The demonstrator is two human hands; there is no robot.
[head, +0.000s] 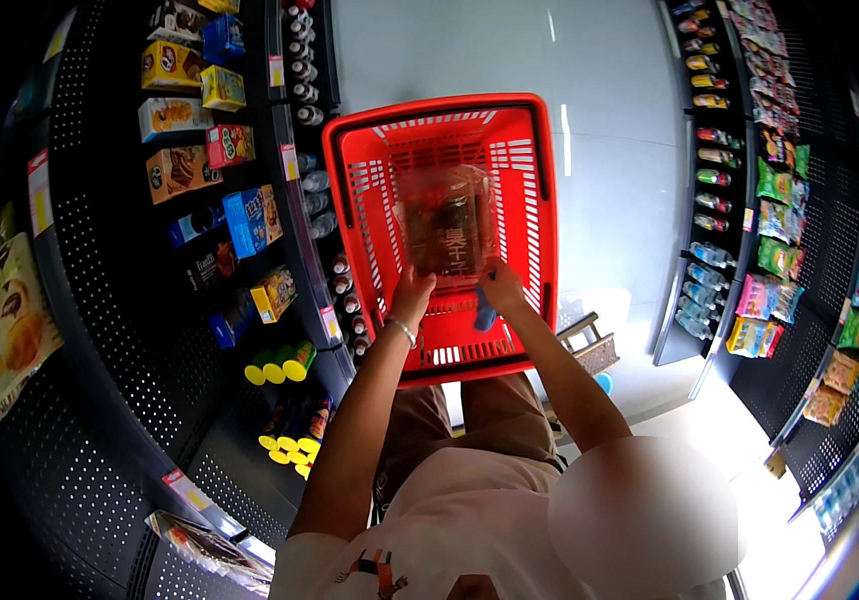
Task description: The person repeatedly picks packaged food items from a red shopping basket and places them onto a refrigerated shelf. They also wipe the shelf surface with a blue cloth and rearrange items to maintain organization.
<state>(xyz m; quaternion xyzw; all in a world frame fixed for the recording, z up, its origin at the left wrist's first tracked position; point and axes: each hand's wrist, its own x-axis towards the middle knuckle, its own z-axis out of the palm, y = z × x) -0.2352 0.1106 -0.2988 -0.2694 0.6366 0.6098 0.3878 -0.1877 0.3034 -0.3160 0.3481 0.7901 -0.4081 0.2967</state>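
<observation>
A red plastic shopping basket (pixel 456 330) stands in front of my legs, its black handles folded against the rim. Inside its opening, a clear plastic package (pixel 448 217) with printed writing and dark reddish contents looks partly blurred. My left hand (pixel 411 296), with a bracelet at the wrist, grips the package's near left corner between thumb and fingers. At the near right corner, my right hand (pixel 503 289) holds the same package. A small blue item (pixel 485 311), perhaps cloth, hangs below the right hand; how it is held cannot be told.
Black shelves on the left carry snack boxes (pixel 171 67), bottles (pixel 317 181) and tubes with yellow lids (pixel 273 373). Along the right, shelves hold drink bottles (pixel 711 255) and snack bags (pixel 774 184). A small wooden stool (pixel 598 352) stands right of my legs on the pale floor (pixel 609 187).
</observation>
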